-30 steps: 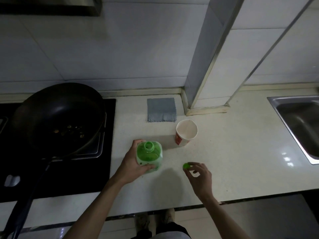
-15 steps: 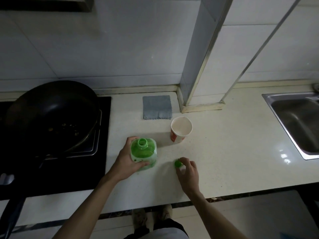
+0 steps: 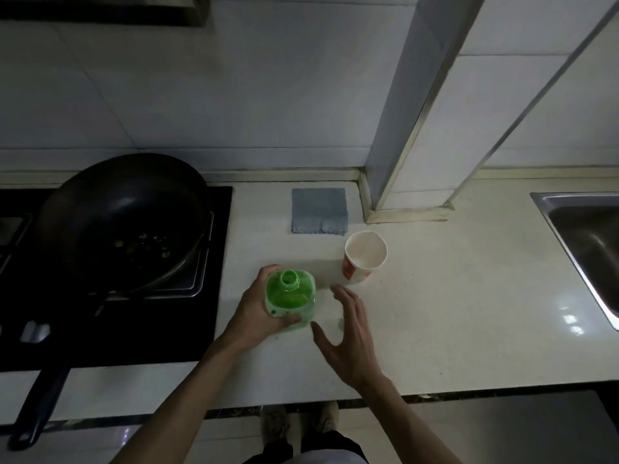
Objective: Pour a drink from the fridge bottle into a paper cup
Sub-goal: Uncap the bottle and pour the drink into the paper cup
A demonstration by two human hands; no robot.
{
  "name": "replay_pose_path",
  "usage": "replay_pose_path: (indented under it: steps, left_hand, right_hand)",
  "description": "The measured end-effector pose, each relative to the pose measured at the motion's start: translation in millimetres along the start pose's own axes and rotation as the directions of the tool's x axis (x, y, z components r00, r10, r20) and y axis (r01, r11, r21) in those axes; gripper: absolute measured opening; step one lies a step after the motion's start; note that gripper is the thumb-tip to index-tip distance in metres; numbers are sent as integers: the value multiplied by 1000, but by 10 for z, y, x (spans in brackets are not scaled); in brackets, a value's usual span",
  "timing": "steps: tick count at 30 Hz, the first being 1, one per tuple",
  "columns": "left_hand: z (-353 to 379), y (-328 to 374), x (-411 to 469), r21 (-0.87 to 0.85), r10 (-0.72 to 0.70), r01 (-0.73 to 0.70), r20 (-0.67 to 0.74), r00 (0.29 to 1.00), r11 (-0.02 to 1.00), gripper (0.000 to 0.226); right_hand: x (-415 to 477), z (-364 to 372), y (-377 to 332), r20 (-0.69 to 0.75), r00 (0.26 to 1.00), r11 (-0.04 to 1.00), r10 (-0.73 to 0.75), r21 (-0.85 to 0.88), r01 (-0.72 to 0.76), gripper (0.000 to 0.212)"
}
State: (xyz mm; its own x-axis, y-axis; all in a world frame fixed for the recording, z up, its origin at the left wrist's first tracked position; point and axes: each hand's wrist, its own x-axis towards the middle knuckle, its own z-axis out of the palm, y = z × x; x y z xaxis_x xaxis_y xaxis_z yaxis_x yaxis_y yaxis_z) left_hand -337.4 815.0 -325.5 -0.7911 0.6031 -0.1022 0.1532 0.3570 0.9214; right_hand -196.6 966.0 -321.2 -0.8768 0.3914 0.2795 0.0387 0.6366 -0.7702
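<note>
Head view: uncapped bottle (image 3: 290, 296) gripped upright.
Left hand (image 3: 253, 314) holds it; right hand (image 3: 350, 341) just beside, fingers spread wide.

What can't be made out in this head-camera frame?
Head view throughout.
How full the bottle is: seen from above, left hand wraps its side.
Its cap: not in sight; the right hand covers some of the counter.
Print on the cup: too small.
Bits in the pan: too dark.
The sink: cut off by the right edge.
</note>
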Motion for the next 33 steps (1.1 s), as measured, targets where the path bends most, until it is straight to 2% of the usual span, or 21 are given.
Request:
replay_pose_path:
  steps: [3, 6, 11, 15, 22, 29, 33]
  left_hand:
    - [15, -8, -35, -34, -29, 28, -22, 999, 999, 95]
    - [19, -74, -62, -82, -81, 80, -2, 997, 993, 104]
    - [71, -265, -42, -144, -164, 169, 44, 985, 975, 87]
    - [81, -428, 62, -175, -223, 239, 106, 969, 955, 81]
    - [119, -503, 80, -120, -213, 226, 114, 970, 967, 88]
    - [97, -469, 74, -39, -167, 173, 124, 978, 984, 90]
    - [-20, -298, 80, -49, -123, 130, 126, 984, 990, 88]
  right_hand:
    - [211, 88, -344, 58, 998, 995, -1, 102, -5, 67]
    - [325, 191, -458, 125, 991, 993, 55, 98, -68, 71]
    - [324, 297, -434, 173, 974, 985, 144, 68, -157, 77]
    - [306, 317, -376, 180, 974, 986, 136, 72, -151, 86]
    - [246, 380, -295, 90, 974, 966, 207, 137, -218, 87]
    - [239, 359, -217, 85, 983, 981, 163, 92, -170, 81]
    - [261, 337, -277, 16, 986, 980, 164, 112, -165, 82]
